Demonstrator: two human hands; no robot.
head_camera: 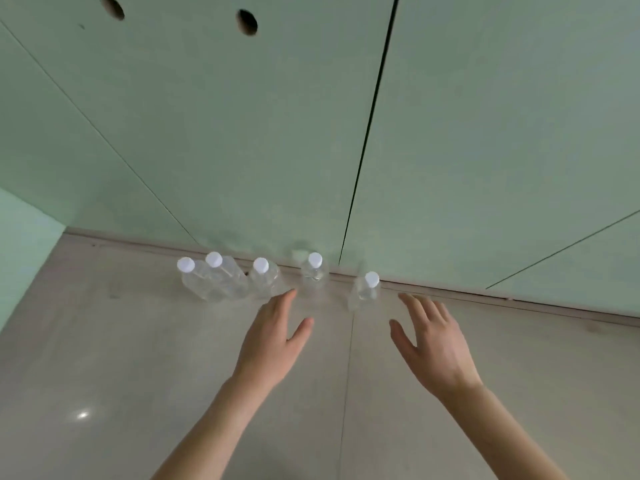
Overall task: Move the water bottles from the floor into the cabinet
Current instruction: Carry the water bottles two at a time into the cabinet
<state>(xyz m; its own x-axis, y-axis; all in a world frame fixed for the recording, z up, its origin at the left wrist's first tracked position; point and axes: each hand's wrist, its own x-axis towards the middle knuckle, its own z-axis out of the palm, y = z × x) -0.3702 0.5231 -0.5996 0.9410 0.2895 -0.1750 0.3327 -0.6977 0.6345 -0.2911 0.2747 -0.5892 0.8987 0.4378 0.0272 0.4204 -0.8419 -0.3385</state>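
Here, five clear bottles with white caps stand upright on the floor (104, 358), in a loose row along the foot of the cabinet (242, 133), outside its closed pale green doors. The leftmost bottle (195, 284) and the second bottle (228, 278) touch, with the third bottle (265, 280) just beside them at their three o'clock; the fourth bottle (314, 277) stands apart further along; the fifth bottle (365, 291) stands apart again at its four o'clock, a little nearer the person.

The left hand (273, 336) reaches forward with fingers straight and thumb spread, gripping nothing; the third bottle is at its twelve o'clock, close to the fingertips, though whether they touch cannot be told; the fourth bottle is at its one o'clock. The right hand (433, 344) is likewise spread and empty above the floor; the fifth bottle lies near at its ten o'clock, untouched.

A dark gap (367, 133) runs up between two doors from just behind the fourth bottle; a round hole (112, 6) and a second hole (247, 22) sit high on the door at the picture's eleven o'clock.
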